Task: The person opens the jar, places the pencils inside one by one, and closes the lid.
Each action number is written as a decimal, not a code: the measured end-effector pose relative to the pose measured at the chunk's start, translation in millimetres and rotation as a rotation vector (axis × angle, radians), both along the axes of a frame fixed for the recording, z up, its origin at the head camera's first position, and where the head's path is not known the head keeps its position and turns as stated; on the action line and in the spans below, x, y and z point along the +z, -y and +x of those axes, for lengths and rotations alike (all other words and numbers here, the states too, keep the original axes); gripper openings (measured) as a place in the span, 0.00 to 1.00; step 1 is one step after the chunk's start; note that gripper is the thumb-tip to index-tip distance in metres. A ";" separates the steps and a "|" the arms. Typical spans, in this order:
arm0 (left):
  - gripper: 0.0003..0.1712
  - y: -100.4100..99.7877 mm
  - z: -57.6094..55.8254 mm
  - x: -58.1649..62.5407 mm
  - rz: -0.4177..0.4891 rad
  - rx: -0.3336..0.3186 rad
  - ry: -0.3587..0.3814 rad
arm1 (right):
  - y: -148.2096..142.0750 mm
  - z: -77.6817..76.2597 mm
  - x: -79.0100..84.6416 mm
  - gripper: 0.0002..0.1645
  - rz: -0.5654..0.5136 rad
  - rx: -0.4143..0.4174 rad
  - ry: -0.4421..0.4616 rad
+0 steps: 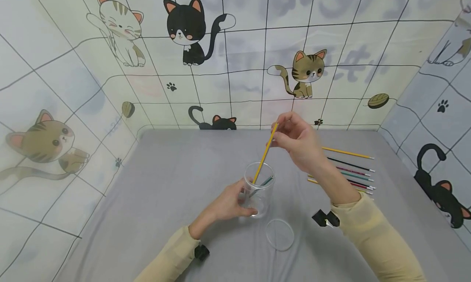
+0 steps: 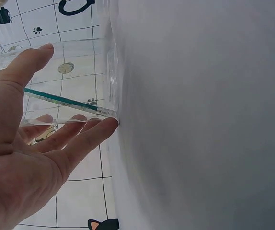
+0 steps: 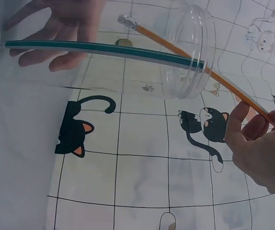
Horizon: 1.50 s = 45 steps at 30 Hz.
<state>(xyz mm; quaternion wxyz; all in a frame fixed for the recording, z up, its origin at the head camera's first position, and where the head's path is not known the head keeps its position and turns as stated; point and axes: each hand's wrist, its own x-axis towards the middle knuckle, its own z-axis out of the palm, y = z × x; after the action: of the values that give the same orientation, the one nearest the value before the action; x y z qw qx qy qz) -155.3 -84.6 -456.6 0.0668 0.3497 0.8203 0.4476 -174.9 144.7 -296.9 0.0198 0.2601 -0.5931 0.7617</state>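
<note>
A clear plastic jar [image 1: 260, 202] stands upright on the grey cloth, and my left hand [image 1: 228, 202] holds it low, thumb on one side and fingers on the other. Inside it leans a teal pencil [image 3: 104, 47], slanting toward the rim. My right hand [image 1: 299, 143] pinches a yellow pencil [image 1: 264, 155] near its upper end, above the jar. That pencil passes tilted through the jar's mouth, its eraser end [image 3: 129, 22] hanging inside, clear of the jar's bottom.
On the right lie several pencils [image 1: 347, 152] in a loose row, partly hidden behind my right forearm. A round clear lid [image 1: 280, 235] rests flat in front of the jar. Cat-printed curtains [image 1: 243, 86] enclose the cloth-covered table [image 1: 176, 171] at the back and sides.
</note>
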 end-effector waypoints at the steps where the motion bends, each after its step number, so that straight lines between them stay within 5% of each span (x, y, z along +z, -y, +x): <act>1: 0.39 0.0 -0.1 0.2 -0.001 -0.002 -0.002 | 0.9 0.1 -1.8 0.17 0.017 -0.002 -0.002; 45: 0.37 -0.1 -1.5 -1.9 0.013 -0.011 -0.025 | 19.3 5.6 -18.6 0.10 0.456 0.088 -0.029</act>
<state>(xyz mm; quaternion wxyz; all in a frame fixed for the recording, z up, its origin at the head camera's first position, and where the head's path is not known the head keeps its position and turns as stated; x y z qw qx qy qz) -156.7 -84.4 -458.6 0.0565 0.3604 0.8161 0.4482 -169.3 125.5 -315.5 -0.0642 0.2942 -0.7378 0.6042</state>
